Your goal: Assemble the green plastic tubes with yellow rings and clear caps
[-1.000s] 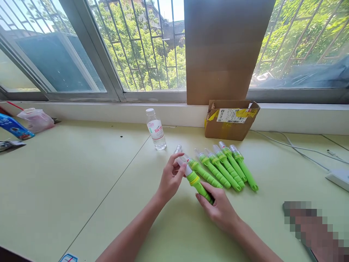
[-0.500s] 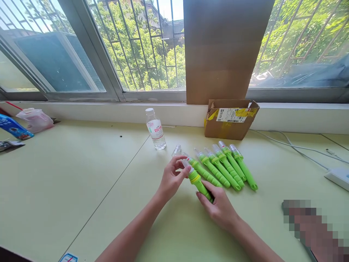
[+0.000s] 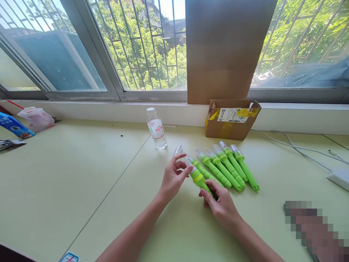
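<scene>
A green light stick [image 3: 196,176] with ribbed yellow-green collar and clear tip slants between my hands, above the table. My left hand [image 3: 175,176] pinches its clear tip between thumb and fingers. Lower down, my right hand [image 3: 218,199] is wrapped round the green handle and hides its end. Just behind my left hand lies a clear plastic piece [image 3: 178,149], partly covered by my fingers. Several similar light sticks [image 3: 230,165] lie side by side to the right, tips pointing away from me; the leftmost [image 3: 205,171] is partly hidden by the held one.
A water bottle [image 3: 157,131] stands behind my left hand. At the back is an open cardboard box [image 3: 229,127]. White cables [image 3: 297,146] and a power strip [image 3: 339,178] lie right, with a blurred-out object [image 3: 313,229] in front. A pink bag [image 3: 36,119] and blue packet [image 3: 16,125] sit far left.
My right thumb and fingers have shifted on the handle of the light stick. My left hand keeps its pinch on the tip. The whole view has shifted slightly.
</scene>
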{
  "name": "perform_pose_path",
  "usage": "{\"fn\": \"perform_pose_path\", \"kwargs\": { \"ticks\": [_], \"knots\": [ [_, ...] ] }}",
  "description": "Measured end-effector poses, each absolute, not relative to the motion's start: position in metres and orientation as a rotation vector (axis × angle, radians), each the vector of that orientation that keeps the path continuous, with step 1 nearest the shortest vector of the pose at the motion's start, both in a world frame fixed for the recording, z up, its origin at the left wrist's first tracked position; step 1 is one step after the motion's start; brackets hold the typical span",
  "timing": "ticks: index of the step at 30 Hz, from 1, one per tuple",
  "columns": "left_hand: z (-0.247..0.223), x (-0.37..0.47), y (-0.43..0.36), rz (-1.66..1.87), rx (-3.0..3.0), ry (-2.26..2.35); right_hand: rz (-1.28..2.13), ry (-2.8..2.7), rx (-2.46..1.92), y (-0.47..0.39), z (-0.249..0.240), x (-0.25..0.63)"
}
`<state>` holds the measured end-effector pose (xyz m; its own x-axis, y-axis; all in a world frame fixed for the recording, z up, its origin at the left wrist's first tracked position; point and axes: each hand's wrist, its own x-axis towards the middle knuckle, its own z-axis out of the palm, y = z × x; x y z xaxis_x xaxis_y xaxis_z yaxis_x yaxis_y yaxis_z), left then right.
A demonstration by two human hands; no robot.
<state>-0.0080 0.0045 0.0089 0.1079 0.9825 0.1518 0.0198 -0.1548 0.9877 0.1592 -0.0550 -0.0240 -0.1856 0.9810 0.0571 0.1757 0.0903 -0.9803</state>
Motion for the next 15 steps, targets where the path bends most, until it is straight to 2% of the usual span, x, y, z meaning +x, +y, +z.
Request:
{"fn": "perform_pose_path", "kwargs": {
  "ticks": [6, 10, 15],
  "knots": [
    [-0.001, -0.013, 0.004, 1.327, 1.689, 1.206, 1.186, -1.484, -1.162, -0.055, -0.027, 0.159],
    [-0.014, -0.027, 0.022, 1.388, 2.035, 1.484, 1.19, -1.452, -1.152, -0.054, -0.029, 0.16],
    [-0.025, -0.043, 0.041, 0.972, 2.371, 1.836, 1.203, -1.455, -1.143, -0.054, -0.029, 0.161]
  ]
}}
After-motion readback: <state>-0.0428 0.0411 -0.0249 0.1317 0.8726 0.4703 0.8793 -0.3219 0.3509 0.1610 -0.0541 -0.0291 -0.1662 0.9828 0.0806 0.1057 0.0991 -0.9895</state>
